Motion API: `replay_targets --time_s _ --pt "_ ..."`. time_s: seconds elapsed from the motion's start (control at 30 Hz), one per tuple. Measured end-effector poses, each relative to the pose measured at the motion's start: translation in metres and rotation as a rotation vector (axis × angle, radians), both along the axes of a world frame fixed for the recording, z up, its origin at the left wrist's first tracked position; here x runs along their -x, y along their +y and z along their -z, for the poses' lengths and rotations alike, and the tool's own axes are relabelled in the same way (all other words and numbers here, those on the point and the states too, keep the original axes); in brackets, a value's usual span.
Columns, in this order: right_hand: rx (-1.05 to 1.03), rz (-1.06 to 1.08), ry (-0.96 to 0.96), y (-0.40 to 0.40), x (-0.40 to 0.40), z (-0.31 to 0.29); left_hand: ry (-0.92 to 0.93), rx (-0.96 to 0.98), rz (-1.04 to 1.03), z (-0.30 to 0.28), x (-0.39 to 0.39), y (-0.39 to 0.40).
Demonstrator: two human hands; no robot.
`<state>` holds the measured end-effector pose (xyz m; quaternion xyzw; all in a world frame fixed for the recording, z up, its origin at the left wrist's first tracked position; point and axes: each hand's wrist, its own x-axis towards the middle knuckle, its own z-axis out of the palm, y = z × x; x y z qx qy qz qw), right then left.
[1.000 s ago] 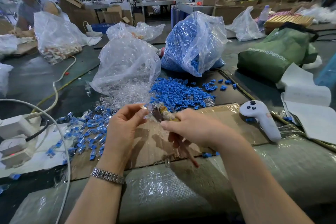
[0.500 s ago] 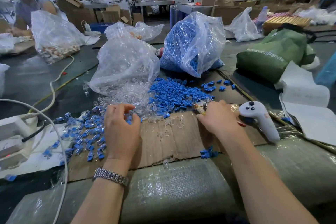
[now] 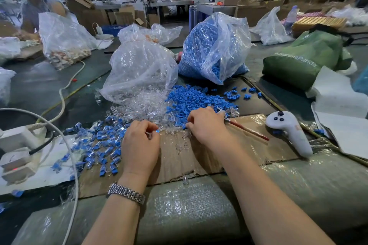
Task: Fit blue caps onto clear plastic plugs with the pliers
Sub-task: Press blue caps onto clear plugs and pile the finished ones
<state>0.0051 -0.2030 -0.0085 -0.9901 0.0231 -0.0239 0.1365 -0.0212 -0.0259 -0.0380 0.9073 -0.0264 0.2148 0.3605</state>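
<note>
Left hand (image 3: 140,145), frame centre: pinches a clear plug (image 3: 152,134). Right hand (image 3: 207,125): fingers curled at blue caps (image 3: 191,99), pliers (image 3: 247,129) beneath. Advice: take one cap, align squarely before squeezing.

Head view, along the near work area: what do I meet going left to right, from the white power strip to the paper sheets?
White power strip → pile of capped plugs → left hand → right hand → pliers → white controller → paper sheets.
</note>
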Motion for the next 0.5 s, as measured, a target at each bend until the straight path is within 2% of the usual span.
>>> replay_targets --time_s 0.13,0.3,0.4,0.5 --pt "-0.132 0.021 0.031 0.000 -0.008 0.007 -0.069 -0.193 0.107 0.003 -0.001 -0.006" --pt "-0.148 0.023 -0.002 0.001 -0.010 0.013 -0.034 -0.383 0.150 0.010 -0.003 -0.013" --pt "-0.157 0.008 -0.052 0.000 -0.007 0.015 -0.065 -0.375 0.171 0.012 -0.003 -0.013" --pt "-0.257 0.000 -0.126 -0.003 -0.002 0.017 -0.095 -0.330 0.179 0.013 -0.003 -0.013"
